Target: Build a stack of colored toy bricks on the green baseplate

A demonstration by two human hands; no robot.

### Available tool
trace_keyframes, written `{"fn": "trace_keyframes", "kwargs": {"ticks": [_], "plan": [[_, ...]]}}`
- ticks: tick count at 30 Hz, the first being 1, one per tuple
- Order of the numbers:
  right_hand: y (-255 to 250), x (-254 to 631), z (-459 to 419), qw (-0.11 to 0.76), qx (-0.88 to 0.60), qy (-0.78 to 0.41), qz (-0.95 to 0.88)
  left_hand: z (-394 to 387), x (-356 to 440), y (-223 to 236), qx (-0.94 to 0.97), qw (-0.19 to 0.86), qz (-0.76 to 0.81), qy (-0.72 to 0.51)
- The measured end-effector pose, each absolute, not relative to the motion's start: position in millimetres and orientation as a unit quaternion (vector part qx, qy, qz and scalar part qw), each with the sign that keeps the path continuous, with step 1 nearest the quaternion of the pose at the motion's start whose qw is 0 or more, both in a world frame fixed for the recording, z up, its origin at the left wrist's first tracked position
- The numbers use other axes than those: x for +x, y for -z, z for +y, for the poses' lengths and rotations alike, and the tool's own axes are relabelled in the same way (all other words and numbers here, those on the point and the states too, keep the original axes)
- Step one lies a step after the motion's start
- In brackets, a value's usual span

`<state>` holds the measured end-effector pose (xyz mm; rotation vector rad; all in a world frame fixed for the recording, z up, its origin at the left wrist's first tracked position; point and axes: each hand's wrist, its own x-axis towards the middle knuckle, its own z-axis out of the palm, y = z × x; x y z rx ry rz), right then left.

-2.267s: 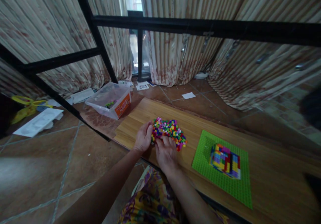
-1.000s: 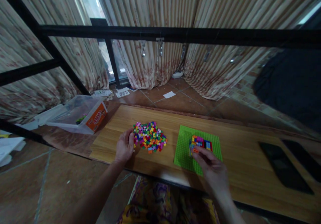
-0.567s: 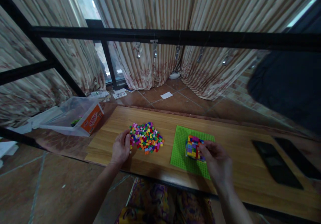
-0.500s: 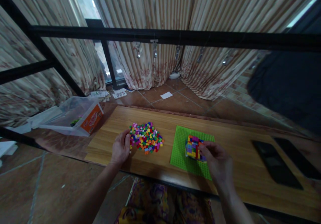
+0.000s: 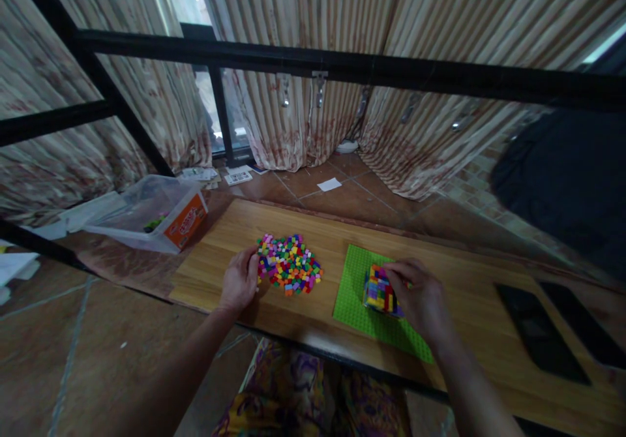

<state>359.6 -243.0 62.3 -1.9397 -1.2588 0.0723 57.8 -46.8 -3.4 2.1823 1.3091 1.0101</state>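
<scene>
A block of small multicoloured building bricks stands on a green studded baseplate. Over its upper right part is my right hand, thumb and fingers pinched together at the top bricks; whatever sits between the fingertips is too small to name. My left hand rests at the left edge of a loose pile of tiny coloured bricks. Its fingers are curled together, and I cannot see what they hold, if anything.
The wooden table carries two dark flat slabs at the right. On the floor to the left sits a clear plastic bin with an orange label. A black metal bar crosses before striped curtains.
My right hand has shifted slightly towards the far edge of the brick block. The left hand stays beside the pile. The whole view has tilted a little.
</scene>
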Motion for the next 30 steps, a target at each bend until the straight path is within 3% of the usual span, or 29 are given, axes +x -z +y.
{"fn": "trace_keyframes", "kwargs": {"ticks": [8,30], "plan": [[-52.3,370.2,-228.5,0.291,-0.751,-0.01,-0.592,-47.2,58.3,6.3,0.779,0.203,0.468,-0.364],[-34.5,362.4,-231.9,0.307,-0.774,0.047,-0.553,-47.6,58.3,6.4,0.781,0.206,0.472,-0.353]]}}
